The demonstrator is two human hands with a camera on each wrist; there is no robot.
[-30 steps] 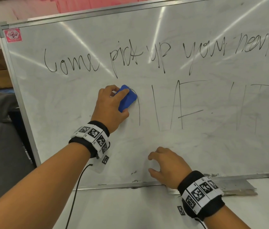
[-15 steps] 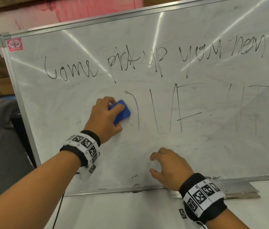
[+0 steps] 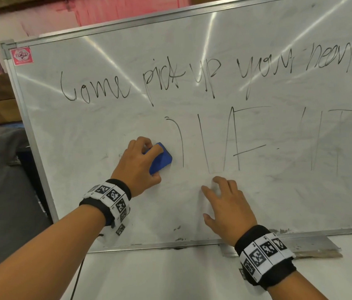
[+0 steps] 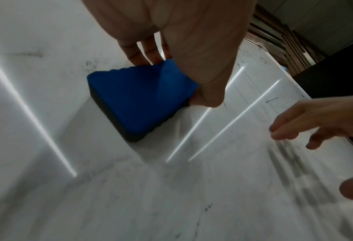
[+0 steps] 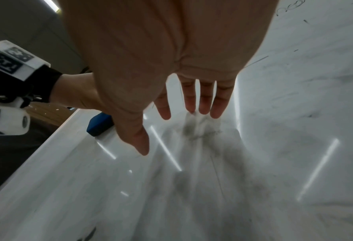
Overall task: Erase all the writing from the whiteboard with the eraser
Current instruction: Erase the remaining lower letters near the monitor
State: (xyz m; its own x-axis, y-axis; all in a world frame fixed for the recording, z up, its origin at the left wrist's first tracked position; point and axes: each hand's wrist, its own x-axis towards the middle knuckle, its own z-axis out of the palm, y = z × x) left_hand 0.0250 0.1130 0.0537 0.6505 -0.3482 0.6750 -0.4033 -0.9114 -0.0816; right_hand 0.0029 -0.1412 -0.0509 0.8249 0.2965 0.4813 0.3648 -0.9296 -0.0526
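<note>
Sliding lower since before, my left hand (image 3: 137, 164) is gripping the eraser (image 3: 160, 158); my right hand (image 3: 225, 210), fingers spread, is pressing the whiteboard (image 3: 279, 191).

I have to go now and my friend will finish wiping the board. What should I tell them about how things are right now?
Left hand: grips the blue eraser, pressed flat on the whiteboard, just left of the curved stroke in the lower row.
Right hand: open, fingers spread on the board's lower middle, holding nothing.
Done: the board's lower left around the eraser shows only faint smudges.
Left: the whole top line, and the tall lower strokes running to the right, the far ones already faint. Small marks near the bottom edge too.
</note>
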